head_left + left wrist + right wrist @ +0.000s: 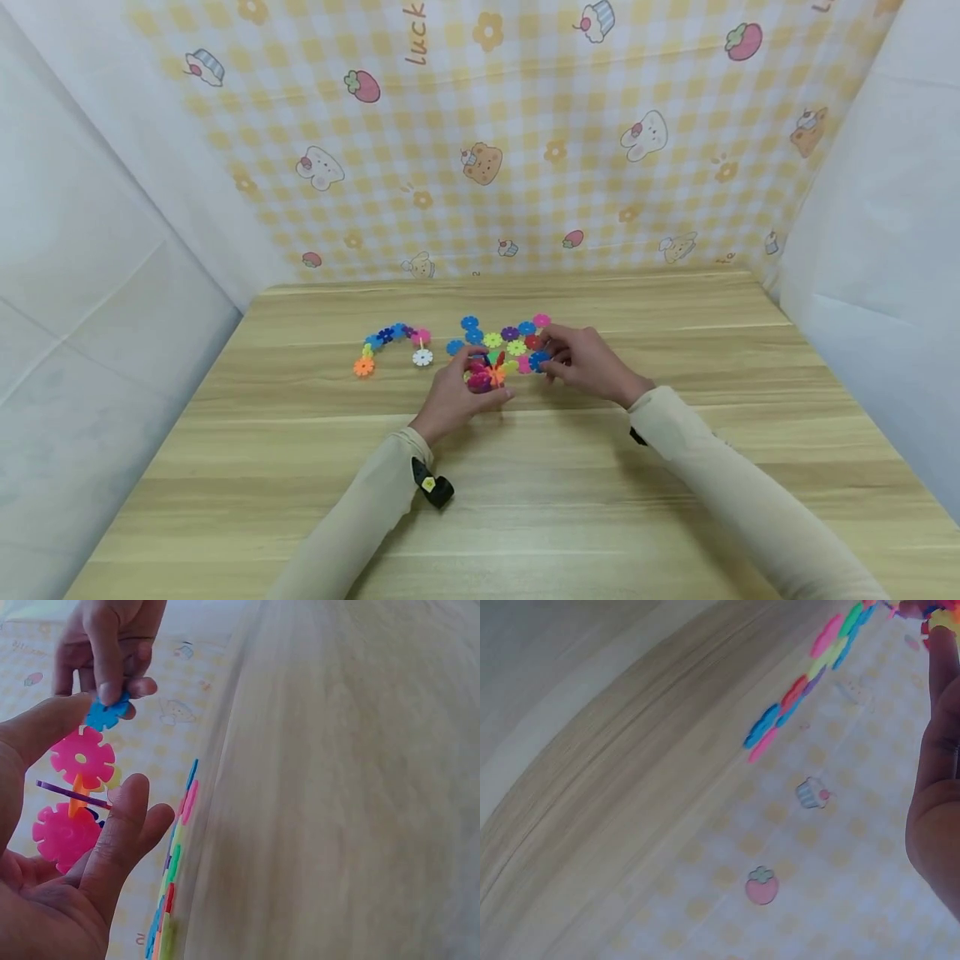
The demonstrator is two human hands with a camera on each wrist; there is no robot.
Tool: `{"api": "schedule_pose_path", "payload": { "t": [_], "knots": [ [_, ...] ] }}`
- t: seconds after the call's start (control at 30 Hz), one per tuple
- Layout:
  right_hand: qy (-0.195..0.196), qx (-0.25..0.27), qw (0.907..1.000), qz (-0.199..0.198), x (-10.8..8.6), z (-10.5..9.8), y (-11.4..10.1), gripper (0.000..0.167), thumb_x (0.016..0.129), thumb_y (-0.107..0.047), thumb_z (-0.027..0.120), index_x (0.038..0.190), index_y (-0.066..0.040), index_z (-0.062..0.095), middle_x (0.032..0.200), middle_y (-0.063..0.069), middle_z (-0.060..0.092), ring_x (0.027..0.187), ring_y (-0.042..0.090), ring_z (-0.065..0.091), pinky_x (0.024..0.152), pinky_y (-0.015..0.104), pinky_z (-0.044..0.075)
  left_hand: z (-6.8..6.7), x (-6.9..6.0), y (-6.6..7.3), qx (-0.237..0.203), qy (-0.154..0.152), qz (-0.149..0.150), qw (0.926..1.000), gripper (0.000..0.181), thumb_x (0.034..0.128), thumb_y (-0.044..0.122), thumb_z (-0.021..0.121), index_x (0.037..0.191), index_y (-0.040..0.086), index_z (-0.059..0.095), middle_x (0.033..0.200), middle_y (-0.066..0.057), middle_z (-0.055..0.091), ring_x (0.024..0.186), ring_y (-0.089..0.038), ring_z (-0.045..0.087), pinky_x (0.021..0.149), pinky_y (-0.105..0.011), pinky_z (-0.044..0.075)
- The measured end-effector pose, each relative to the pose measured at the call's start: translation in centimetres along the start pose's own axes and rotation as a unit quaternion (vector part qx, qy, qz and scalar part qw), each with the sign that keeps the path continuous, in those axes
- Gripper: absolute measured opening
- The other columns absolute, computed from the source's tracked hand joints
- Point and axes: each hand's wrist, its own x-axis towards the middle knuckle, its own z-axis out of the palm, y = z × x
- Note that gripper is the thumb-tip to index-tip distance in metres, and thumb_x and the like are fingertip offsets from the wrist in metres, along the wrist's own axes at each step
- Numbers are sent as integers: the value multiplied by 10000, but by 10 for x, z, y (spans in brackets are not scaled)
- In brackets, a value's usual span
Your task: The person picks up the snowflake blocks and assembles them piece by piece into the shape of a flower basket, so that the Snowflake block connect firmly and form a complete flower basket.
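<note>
My left hand (452, 398) grips a cluster of interlocking flower-shaped discs (495, 374) in pink, orange, purple and yellow. In the left wrist view a pink disc (82, 757) of that cluster shows between thumb and fingers, with others joined on at angles. To its right, my right hand (592, 363) pinches a single blue disc (107, 712) between thumb and fingertips. The blue disc is held near the cluster; a small gap seems to part them. In the right wrist view the right hand (939, 765) shows only at the edge, its disc hidden.
Loose discs, among them a yellow disc (492, 340) and a purple disc (510, 333), lie flat on the wooden table (300, 467) behind the hands. A curved chain of joined discs (385, 335) sits to the left, ending in a white disc (423, 357). A checked cloth (465, 108) hangs behind.
</note>
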Motion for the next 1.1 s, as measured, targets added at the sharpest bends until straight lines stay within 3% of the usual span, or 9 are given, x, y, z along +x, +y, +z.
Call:
{"api": "schedule_pose_path", "payload": {
  "t": [0.27,0.57,0.8,0.97,1.1],
  "knots": [
    [-51,-811,9942,-703,0,14,-15,114,952,-75,671,1057,-59,632,887,73,754,717,115,720,690,202,588,3,-2,5,-109,16,34,9999,766,827,410,810,1444,142,442,1333,-145,625,1165,-286,632,978,-481,547],
    [312,-1077,9909,-751,1,25,-26,110,938,-67,688,1046,-56,667,908,56,754,761,93,713,701,221,600,4,-2,6,-226,-24,29,9997,782,837,457,789,1452,136,427,1350,-142,623,1141,-257,649,945,-430,570],
    [636,-1977,9724,-1059,-1,34,-28,115,925,-82,706,1035,-68,675,864,36,733,670,60,605,637,193,552,5,-2,8,-253,-30,73,9996,783,846,444,779,1463,110,430,1369,-157,607,1132,-272,656,929,-419,577],
    [961,-2150,9645,-1197,-2,38,-31,78,925,-51,693,998,-68,671,843,36,736,642,77,601,629,221,562,7,-2,10,-161,-56,114,9998,778,870,424,759,1474,73,415,1360,-189,602,1143,-287,645,948,-429,570],
    [995,-2150,9639,-1219,-2,39,-33,36,931,-27,673,948,-59,668,797,33,718,635,88,604,627,224,565,9,-2,11,-26,-153,172,9997,765,902,416,729,1484,46,398,1294,-193,634,1085,-264,661,920,-402,578]
  ]
}}
